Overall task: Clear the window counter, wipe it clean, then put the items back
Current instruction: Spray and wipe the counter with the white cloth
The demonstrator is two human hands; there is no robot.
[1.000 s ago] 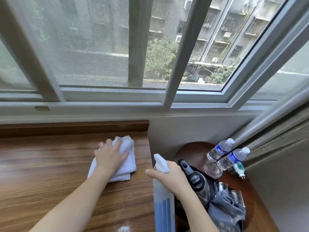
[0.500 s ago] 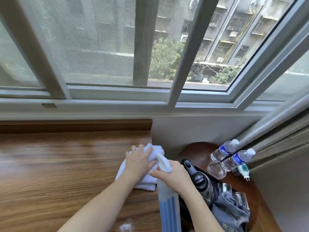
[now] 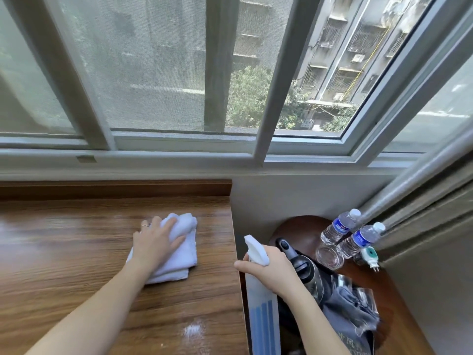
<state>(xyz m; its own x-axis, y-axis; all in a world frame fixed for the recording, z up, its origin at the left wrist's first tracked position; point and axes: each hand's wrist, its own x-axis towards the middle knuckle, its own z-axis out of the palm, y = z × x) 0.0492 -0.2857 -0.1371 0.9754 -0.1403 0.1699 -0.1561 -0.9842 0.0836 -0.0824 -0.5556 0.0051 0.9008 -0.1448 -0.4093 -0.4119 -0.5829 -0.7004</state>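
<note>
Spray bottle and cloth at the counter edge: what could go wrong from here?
1. The spray bottle hangs past the counter edge; mist may land on the kettle below.
2. The white patch near the front edge lies outside the cloth and may be missed.

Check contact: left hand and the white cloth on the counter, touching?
Touching. The head view shows the left hand laid flat on the white cloth, fingers spread over its top, pressing it onto the wooden counter. No gap shows.
</note>
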